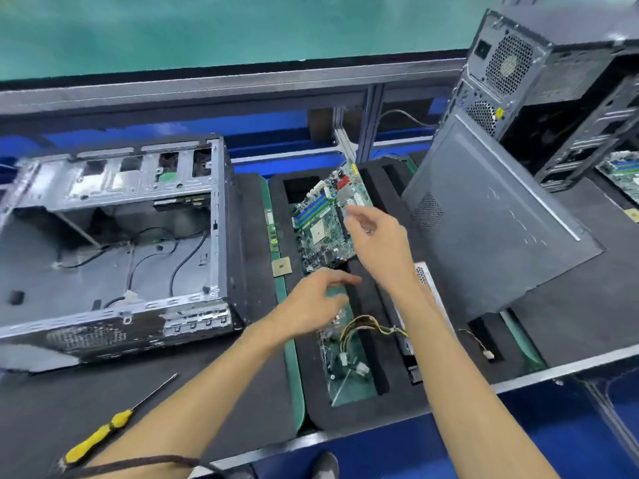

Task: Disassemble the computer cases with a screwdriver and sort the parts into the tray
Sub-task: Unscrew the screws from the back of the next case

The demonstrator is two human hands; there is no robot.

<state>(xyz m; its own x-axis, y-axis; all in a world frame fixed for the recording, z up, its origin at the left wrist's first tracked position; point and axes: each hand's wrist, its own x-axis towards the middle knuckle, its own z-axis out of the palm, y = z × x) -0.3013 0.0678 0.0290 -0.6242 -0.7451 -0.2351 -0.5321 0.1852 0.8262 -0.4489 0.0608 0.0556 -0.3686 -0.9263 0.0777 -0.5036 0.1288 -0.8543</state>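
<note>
A green motherboard [323, 219] lies tilted across the upper compartment of the black foam tray [363, 414]. My right hand [378, 242] hovers at the board's right edge with fingers apart; I cannot tell whether it touches. My left hand [316, 300] is open just below the board's near edge, holding nothing. An opened, gutted computer case [114, 236] lies on its side at the left, loose black cables inside. The yellow-handled screwdriver [100, 433] rests on the black mat near the front left, away from both hands.
A CPU chip [281, 266] and a RAM stick [273, 229] lie left of the tray. Another board with yellow cables [366, 328] fills the tray's near compartment. A grey side panel [484, 219] leans at the right below a second tower case [553, 81].
</note>
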